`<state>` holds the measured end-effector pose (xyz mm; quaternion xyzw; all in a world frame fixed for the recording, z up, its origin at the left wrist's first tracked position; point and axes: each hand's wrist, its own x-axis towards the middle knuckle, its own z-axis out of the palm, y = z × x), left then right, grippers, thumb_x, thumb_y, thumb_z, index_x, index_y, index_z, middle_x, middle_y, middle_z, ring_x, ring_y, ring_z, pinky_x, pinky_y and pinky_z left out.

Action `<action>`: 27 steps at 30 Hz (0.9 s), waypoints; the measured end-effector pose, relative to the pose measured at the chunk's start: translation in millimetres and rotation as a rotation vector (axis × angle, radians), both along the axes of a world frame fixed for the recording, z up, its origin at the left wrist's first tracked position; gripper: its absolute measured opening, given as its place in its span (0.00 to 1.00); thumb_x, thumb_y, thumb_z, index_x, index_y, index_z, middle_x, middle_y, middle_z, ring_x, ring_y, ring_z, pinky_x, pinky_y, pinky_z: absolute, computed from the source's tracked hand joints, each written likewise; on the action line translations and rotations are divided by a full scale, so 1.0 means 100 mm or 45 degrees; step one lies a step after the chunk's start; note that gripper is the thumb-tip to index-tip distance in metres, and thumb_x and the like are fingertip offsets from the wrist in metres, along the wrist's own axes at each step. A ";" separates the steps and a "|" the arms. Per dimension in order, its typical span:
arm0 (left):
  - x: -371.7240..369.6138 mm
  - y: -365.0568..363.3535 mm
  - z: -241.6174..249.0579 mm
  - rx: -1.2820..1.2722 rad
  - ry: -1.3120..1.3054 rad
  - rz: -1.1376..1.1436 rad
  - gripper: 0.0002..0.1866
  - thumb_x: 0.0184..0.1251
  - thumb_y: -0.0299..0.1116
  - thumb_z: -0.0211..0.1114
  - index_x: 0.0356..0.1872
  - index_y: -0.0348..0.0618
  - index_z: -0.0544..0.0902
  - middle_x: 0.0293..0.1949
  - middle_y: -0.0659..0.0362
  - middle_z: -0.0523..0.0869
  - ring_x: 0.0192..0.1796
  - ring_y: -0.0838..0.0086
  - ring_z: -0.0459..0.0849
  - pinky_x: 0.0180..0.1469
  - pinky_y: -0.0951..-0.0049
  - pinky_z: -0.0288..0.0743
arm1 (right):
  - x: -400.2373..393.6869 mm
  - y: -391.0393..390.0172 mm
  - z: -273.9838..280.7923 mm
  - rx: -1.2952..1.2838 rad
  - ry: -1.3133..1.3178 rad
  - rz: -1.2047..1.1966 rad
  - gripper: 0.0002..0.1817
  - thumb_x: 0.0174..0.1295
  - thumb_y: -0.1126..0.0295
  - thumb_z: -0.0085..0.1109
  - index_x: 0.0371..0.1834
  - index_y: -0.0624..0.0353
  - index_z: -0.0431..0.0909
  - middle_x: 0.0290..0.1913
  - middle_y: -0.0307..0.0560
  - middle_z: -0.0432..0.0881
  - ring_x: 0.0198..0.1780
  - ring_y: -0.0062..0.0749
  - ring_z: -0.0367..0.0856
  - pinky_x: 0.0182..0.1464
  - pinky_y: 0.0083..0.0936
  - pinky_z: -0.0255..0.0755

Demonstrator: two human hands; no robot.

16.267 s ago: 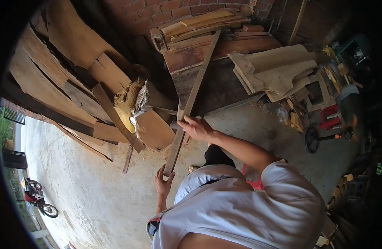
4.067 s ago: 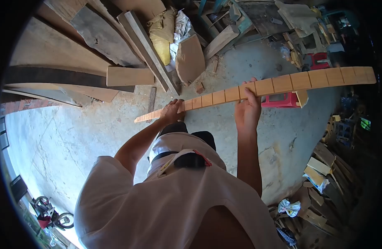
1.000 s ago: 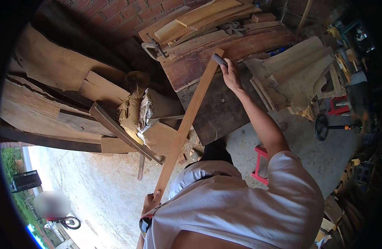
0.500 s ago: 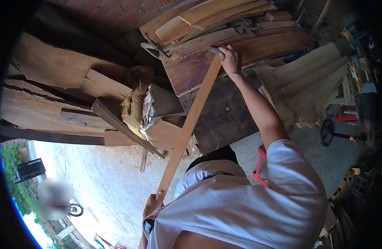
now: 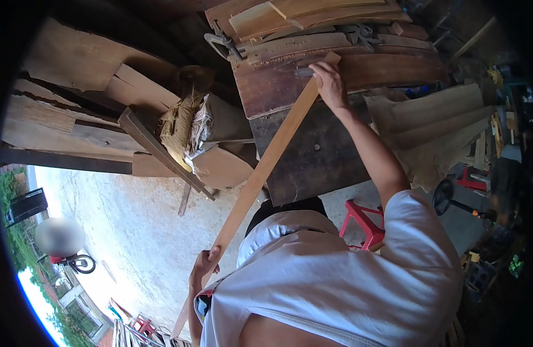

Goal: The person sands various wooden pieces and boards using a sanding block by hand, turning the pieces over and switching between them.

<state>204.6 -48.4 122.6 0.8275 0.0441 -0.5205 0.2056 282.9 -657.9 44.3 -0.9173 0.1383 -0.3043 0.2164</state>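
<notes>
A long, narrow wooden strip [image 5: 261,173] runs diagonally from the dark bench up to the lower left, in front of my body. My left hand [image 5: 204,267] is closed around its lower part, with the thumb on top. Near the upper end, my right hand [image 5: 330,85] holds a small grey tool [image 5: 304,72], slightly blurred, across the strip. The strip's tip sticks out beyond my right fingers, over a reddish-brown board [image 5: 266,89].
A metal clamp [image 5: 223,41] grips the board stack at the top. Wooden planks [image 5: 64,130] and a wrapped bundle [image 5: 177,130] lie left. A red stool [image 5: 362,222] stands beside the bench [image 5: 307,159]. Outside at left are a blurred figure and a motorbike [image 5: 82,264].
My left hand has moved up along the strip, and more of the strip shows below it. The strip's upper end now extends past my right hand. The whole view has shifted.
</notes>
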 end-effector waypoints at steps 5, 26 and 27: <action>0.01 0.25 -0.39 -0.066 0.103 -0.025 0.49 0.66 0.76 0.47 0.23 0.27 0.82 0.14 0.50 0.81 0.17 0.67 0.84 0.21 0.69 0.79 | -0.66 1.61 0.12 0.179 0.134 0.709 0.13 0.57 0.81 0.61 0.46 0.62 0.83 0.49 0.47 0.82 0.57 0.43 0.78 0.61 0.35 0.74; 0.67 0.11 -0.69 -0.149 0.066 -0.155 0.46 0.67 0.74 0.47 0.24 0.29 0.80 0.13 0.50 0.79 0.15 0.67 0.82 0.17 0.69 0.76 | -0.52 0.89 0.13 -0.074 0.015 -0.059 0.16 0.57 0.80 0.62 0.50 0.61 0.79 0.48 0.47 0.82 0.52 0.45 0.79 0.52 0.37 0.76; 0.69 0.08 -0.66 -0.153 0.050 -0.168 0.46 0.67 0.74 0.47 0.24 0.29 0.80 0.13 0.50 0.79 0.15 0.67 0.82 0.17 0.69 0.76 | -0.56 1.11 0.12 0.019 0.034 0.024 0.15 0.58 0.80 0.60 0.49 0.61 0.79 0.48 0.47 0.81 0.52 0.45 0.78 0.52 0.37 0.76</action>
